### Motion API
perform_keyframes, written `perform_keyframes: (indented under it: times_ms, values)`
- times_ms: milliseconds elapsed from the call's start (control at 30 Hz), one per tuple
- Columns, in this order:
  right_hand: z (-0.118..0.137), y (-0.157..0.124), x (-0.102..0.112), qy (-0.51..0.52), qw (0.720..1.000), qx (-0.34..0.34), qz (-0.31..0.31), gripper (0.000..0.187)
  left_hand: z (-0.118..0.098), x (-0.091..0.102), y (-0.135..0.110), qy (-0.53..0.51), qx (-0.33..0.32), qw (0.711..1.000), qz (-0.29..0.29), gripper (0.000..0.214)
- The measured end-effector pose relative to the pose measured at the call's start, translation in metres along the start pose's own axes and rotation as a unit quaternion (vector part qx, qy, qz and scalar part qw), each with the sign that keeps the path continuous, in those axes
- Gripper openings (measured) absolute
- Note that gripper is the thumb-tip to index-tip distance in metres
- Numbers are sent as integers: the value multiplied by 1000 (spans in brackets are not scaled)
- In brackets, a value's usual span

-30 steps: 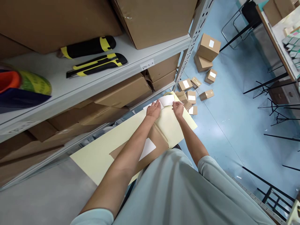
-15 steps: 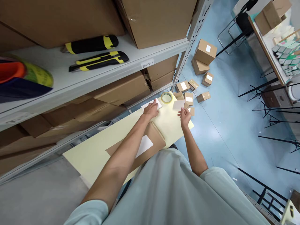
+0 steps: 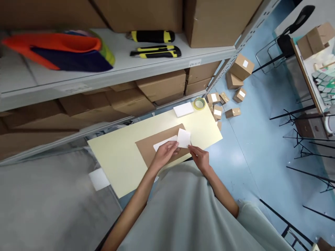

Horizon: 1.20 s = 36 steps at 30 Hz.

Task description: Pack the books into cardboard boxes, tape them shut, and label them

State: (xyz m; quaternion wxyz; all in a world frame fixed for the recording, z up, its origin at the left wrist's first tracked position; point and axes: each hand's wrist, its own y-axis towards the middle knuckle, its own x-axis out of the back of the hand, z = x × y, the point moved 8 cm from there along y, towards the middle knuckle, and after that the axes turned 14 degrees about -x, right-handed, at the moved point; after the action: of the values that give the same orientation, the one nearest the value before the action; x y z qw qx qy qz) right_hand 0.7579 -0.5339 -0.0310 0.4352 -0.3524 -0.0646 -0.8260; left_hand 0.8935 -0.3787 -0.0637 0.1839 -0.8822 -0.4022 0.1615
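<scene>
A flat brown cardboard parcel (image 3: 157, 141) with a white label lies on a pale yellow board (image 3: 120, 157) close to my body. Both hands hold a small white label sheet (image 3: 184, 138) just above the parcel's right end. My left hand (image 3: 165, 153) pinches its left lower edge, and my right hand (image 3: 199, 155) pinches its right lower corner. A stack of white labels (image 3: 183, 109) and a roll of clear tape (image 3: 199, 103) sit at the board's far end.
A grey metal shelf (image 3: 125, 71) carries two yellow-black utility knives (image 3: 155, 51), an orange and blue object (image 3: 60, 50) and large cartons. Several small brown boxes (image 3: 232, 90) lie on the blue floor. Black stands and a table with goods are at the right.
Both hands drew back from the label stack at the board's far end to the parcel near my body, carrying one white label. The camera turned left and down.
</scene>
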Motion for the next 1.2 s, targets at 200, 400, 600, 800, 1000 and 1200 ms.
perform_keyframes:
  times_ms: [200,400,600,800,1000,1200]
  values:
    - [22,-9,-19,48,997,1,67,35,23,33,-25,-28,-10,999,-43,77]
    - [38,-15,-32,193,970,-114,91,29,14,50,-44,-49,-76,994,-68,62]
    - [57,-29,-49,239,952,-139,134,34,2,69,-69,-45,-122,983,-129,64]
    - [68,-29,-64,357,901,-194,153,62,-10,77,-99,-16,-132,987,-94,68]
    - [86,-25,-63,353,894,-208,183,49,-21,90,-132,-63,-148,978,-135,70]
    - [108,-28,-47,400,886,-185,143,50,-26,101,-160,-96,-167,962,-195,77]
